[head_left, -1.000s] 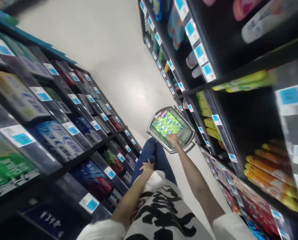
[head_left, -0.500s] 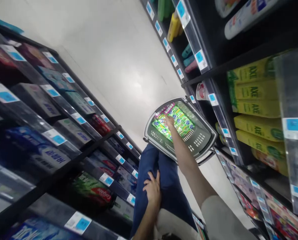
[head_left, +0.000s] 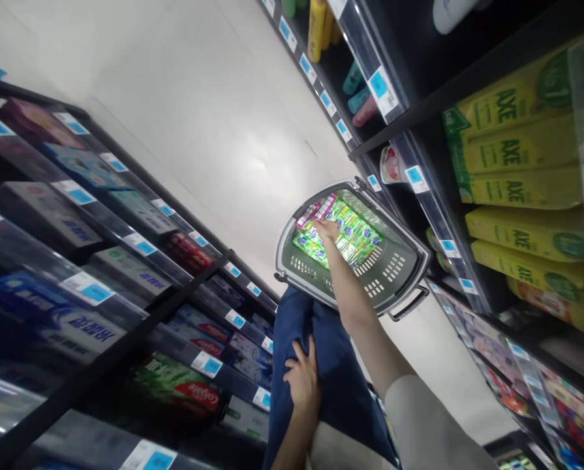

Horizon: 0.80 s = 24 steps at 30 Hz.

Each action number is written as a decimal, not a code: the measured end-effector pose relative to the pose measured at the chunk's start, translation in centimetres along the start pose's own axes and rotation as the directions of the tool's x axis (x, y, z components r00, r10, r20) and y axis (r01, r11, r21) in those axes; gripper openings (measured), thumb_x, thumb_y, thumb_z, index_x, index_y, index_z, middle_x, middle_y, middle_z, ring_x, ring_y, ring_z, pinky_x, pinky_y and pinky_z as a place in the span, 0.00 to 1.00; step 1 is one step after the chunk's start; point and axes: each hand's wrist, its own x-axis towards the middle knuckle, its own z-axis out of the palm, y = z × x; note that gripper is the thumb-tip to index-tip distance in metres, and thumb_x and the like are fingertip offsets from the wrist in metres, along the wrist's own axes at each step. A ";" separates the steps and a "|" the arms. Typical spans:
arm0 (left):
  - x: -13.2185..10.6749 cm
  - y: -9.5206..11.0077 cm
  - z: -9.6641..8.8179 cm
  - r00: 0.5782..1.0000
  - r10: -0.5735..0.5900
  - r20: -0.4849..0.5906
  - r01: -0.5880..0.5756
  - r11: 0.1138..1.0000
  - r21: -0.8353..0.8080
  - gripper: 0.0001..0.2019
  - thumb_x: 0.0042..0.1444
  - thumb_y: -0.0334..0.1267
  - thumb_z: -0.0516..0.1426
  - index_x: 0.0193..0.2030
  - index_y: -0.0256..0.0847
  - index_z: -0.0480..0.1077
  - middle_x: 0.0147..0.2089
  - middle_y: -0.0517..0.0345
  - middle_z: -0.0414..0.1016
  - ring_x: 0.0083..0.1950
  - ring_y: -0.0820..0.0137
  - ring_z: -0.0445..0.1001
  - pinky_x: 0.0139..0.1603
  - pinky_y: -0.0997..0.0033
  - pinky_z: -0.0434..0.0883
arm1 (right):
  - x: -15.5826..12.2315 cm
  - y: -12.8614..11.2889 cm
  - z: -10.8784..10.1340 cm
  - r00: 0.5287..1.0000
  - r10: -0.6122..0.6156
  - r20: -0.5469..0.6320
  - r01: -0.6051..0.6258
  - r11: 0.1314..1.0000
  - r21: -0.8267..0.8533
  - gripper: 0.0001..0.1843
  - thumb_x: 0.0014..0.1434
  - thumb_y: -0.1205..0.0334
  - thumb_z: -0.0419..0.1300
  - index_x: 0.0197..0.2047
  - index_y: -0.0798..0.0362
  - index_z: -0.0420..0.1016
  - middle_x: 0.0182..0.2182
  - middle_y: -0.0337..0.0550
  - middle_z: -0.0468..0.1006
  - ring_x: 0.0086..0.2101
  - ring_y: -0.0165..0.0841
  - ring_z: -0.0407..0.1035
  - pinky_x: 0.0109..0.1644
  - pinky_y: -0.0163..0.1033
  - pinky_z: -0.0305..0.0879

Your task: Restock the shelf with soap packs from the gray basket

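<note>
A grey shopping basket point(head_left: 394, 267) stands on the floor just beyond my knees. In it lie green packs point(head_left: 348, 228) with blue round marks and pink ends, side by side. My right hand point(head_left: 327, 230) reaches down into the basket, its fingers bent and closed at the pink-ended edge of a green pack. The fingertips are small in view, and their exact grip is partly hidden. My left hand point(head_left: 302, 377) rests on my thigh in blue trousers point(head_left: 333, 356), fingers spread, holding nothing.
Toothpaste boxes point(head_left: 174, 385) fill the dark shelves close on the left. To the right, shelves hold yellow AXE packs point(head_left: 517, 156) and yellow bottles point(head_left: 317, 29). Pale floor point(head_left: 213, 111) runs between them. The basket's handle point(head_left: 409, 305) sticks out toward the right shelf.
My right hand has shifted slightly left over the green packs, toward their pink ends. The camera view has turned a little. My left hand stays on my thigh.
</note>
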 end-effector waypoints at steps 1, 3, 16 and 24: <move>0.0 0.0 0.1 1.000 0.000 -0.011 0.000 1.000 0.000 0.39 0.62 0.23 0.52 0.75 0.64 0.52 0.72 0.38 0.63 0.46 0.57 0.80 0.32 0.57 0.83 | -0.1 -0.4 0.0 0.999 0.045 -0.023 -0.045 0.999 -0.011 0.24 0.60 0.40 0.65 0.38 0.56 0.83 0.36 0.52 0.86 0.38 0.41 0.81 0.39 0.40 0.77; 0.0 0.0 0.3 1.000 0.001 -0.027 0.000 1.000 0.014 0.39 0.62 0.22 0.51 0.75 0.64 0.52 0.72 0.38 0.63 0.46 0.58 0.80 0.32 0.59 0.83 | -0.2 -1.1 0.1 0.991 0.120 -0.061 -0.121 0.993 -0.011 0.25 0.56 0.38 0.69 0.36 0.55 0.83 0.38 0.54 0.86 0.40 0.43 0.81 0.42 0.43 0.77; -0.1 -0.2 0.4 0.998 0.006 -0.066 -0.001 0.998 0.068 0.40 0.62 0.19 0.48 0.74 0.64 0.54 0.70 0.44 0.67 0.40 0.64 0.80 0.28 0.69 0.81 | -0.9 -0.8 -1.9 0.988 -0.053 -0.142 0.024 0.980 -0.197 0.21 0.58 0.43 0.67 0.41 0.54 0.82 0.40 0.56 0.84 0.45 0.49 0.80 0.48 0.49 0.76; 0.0 -0.5 0.7 0.999 0.005 -0.049 -0.003 1.000 0.026 0.41 0.61 0.20 0.51 0.74 0.65 0.52 0.71 0.41 0.65 0.43 0.61 0.81 0.32 0.60 0.84 | -1.1 1.0 -3.2 0.979 0.000 -0.204 -0.033 0.987 -0.158 0.18 0.61 0.48 0.64 0.42 0.55 0.83 0.39 0.53 0.85 0.41 0.44 0.81 0.44 0.45 0.77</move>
